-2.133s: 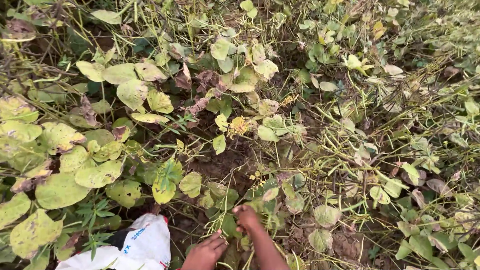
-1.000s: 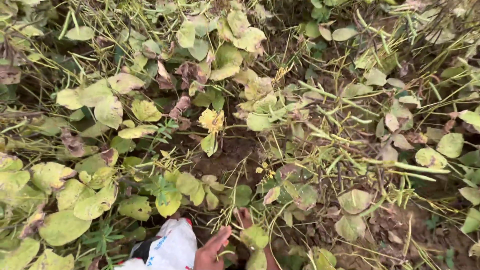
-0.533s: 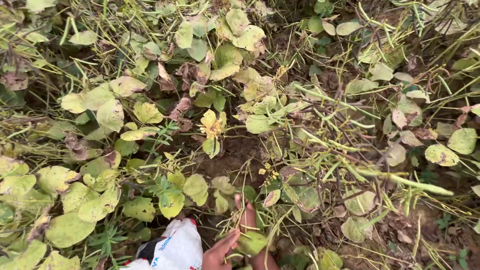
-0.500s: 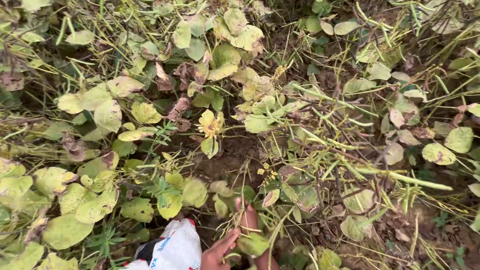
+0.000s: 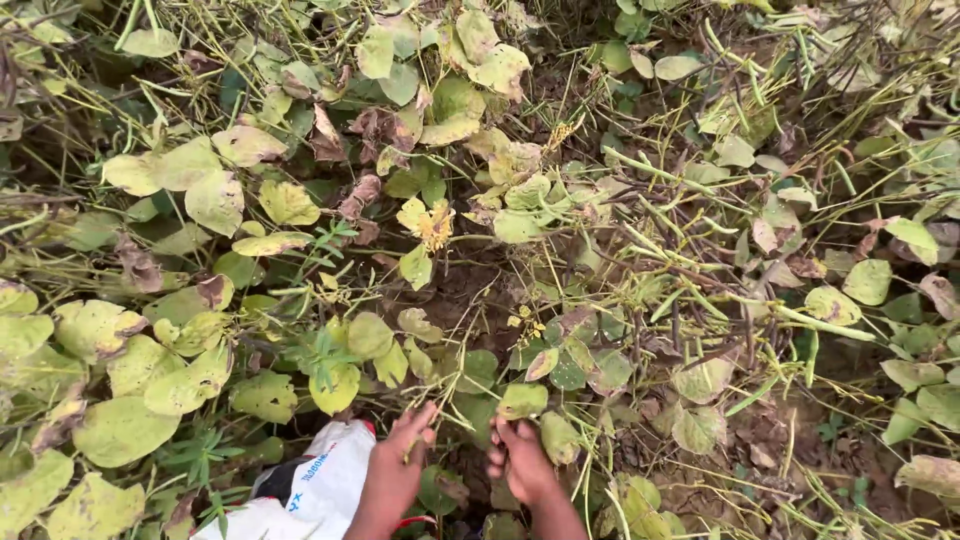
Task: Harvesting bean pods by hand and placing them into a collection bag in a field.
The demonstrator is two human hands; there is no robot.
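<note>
Yellowing bean plants everywhere; left hand pinches a stem, right hand curled, grip unclear

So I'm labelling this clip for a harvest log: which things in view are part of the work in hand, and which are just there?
In hand:
left hand, fingers among thin green stems
right hand, by a small green leaf
white woven sack beside the left hand

Just there:
yellowing broad leaves
long slim green pods
bare brown soil
</note>
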